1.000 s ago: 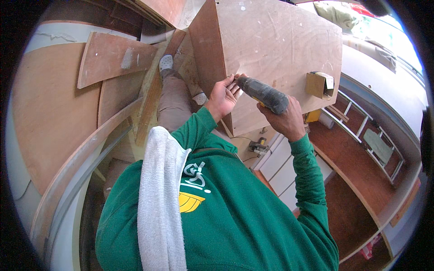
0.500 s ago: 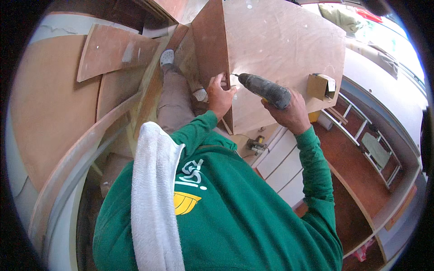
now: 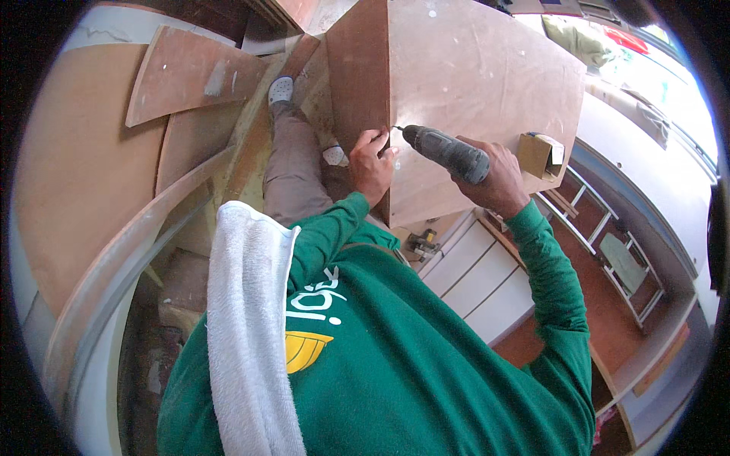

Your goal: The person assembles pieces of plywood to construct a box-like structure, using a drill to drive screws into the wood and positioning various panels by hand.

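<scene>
A large plywood box [image 3: 479, 91] stands in front of me, its pale broad face meeting a darker side panel [image 3: 357, 76] at a long edge. My right hand [image 3: 498, 182] is closed round the handle of a dark grey power drill [image 3: 447, 153]. The drill points left, and its thin bit ends at the pale face close to that edge. Just below the bit, my left hand [image 3: 371, 169] grips the box's edge, fingers bent against the darker side and thumb near the corner. Whether it also pinches a small piece cannot be seen.
A small open cardboard box [image 3: 541, 156] rests on the pale face at the right. Curved plywood sheets [image 3: 190, 76] lean at the left. A ladder [image 3: 601, 216] lies at the right, beyond white panels [image 3: 479, 281]. A power tool [image 3: 423, 242] sits below the box. A white towel [image 3: 255, 327] hangs over my shoulder.
The view has shifted slightly. The drill stays at the same place by the edge, its handle a little farther right. My left fingers have curled in more at the edge.
</scene>
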The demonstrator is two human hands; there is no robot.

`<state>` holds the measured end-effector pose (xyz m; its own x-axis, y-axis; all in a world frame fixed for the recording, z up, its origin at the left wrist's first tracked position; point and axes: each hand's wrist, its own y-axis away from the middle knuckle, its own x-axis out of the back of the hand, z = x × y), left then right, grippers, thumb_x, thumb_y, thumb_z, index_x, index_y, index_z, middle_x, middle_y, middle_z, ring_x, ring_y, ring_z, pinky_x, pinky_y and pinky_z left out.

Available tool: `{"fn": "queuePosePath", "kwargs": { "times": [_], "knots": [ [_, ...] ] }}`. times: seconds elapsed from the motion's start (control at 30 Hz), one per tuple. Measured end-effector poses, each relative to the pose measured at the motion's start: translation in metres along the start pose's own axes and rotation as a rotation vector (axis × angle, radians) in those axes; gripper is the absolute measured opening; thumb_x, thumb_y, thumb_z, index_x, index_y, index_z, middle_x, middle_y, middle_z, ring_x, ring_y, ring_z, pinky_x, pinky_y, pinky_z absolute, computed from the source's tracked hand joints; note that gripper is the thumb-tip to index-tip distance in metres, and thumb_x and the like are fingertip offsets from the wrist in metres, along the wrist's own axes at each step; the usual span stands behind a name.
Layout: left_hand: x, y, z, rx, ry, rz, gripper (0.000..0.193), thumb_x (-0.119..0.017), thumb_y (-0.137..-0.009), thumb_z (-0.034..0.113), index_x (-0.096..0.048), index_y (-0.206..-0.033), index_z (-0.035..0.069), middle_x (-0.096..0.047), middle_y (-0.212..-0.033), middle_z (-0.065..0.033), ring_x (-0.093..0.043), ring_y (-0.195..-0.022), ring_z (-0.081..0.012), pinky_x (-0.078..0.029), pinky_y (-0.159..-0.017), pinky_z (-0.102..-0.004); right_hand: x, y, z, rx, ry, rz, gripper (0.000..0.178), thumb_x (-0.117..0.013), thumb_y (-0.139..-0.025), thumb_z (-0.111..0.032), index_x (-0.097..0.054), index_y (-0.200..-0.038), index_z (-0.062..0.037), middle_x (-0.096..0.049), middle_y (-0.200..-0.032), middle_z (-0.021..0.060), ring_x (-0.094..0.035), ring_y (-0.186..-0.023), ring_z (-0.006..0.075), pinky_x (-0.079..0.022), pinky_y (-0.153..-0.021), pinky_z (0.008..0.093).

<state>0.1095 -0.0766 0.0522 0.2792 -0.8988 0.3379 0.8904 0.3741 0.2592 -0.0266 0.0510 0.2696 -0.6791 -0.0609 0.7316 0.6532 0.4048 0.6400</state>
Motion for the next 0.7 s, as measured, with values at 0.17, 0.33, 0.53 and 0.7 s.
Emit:
{"fn": "queuePosePath", "kwargs": {
  "times": [0.17,0.33,0.53,0.7],
  "knots": [
    [0.000,0.000,-0.001,-0.002,0.027,0.021,0.042,-0.081,-0.080,0.010,-0.074,-0.120,-0.003,-0.070,-0.114,-0.0174,-0.070,-0.104,-0.0362,-0.055,-0.092,-0.0411,-0.003,-0.003,0.004,0.034,0.010,0.000,0.038,-0.076,-0.074,-0.017,-0.071,-0.111,-0.0177,-0.073,-0.084,0.0175,-0.071,-0.082,0.0430,-0.056,-0.074,0.0546],
    [-0.002,-0.002,-0.005,0.049,0.063,0.008,0.040,-0.082,-0.079,0.018,-0.076,-0.114,-0.001,-0.071,-0.116,-0.0153,-0.069,-0.106,-0.0340,-0.054,-0.094,-0.0405,-0.003,-0.008,0.005,0.061,0.071,-0.025,0.039,-0.077,-0.073,-0.016,-0.071,-0.111,-0.0186,-0.073,-0.083,0.0166,-0.071,-0.082,0.0415,-0.056,-0.073,0.0541],
    [-0.003,-0.005,-0.010,0.034,0.082,-0.001,0.041,-0.083,-0.078,0.018,-0.076,-0.115,0.000,-0.071,-0.114,-0.0150,-0.070,-0.105,-0.0334,-0.055,-0.093,-0.0393,-0.001,-0.016,0.000,0.046,0.059,-0.036,0.035,-0.078,-0.073,-0.015,-0.070,-0.107,-0.0176,-0.073,-0.082,0.0152,-0.072,-0.082,0.0408,-0.055,-0.073,0.0536],
    [-0.002,-0.007,-0.011,0.013,0.054,-0.006,0.042,-0.082,-0.078,0.017,-0.076,-0.116,0.000,-0.071,-0.114,-0.0148,-0.070,-0.106,-0.0327,-0.054,-0.094,-0.0391,-0.002,-0.020,0.001,0.069,0.071,-0.035,0.030,-0.072,-0.075,-0.015,-0.070,-0.106,-0.0153,-0.070,-0.078,0.0202,-0.069,-0.078,0.0447,-0.054,-0.070,0.0557]
  ]
}}
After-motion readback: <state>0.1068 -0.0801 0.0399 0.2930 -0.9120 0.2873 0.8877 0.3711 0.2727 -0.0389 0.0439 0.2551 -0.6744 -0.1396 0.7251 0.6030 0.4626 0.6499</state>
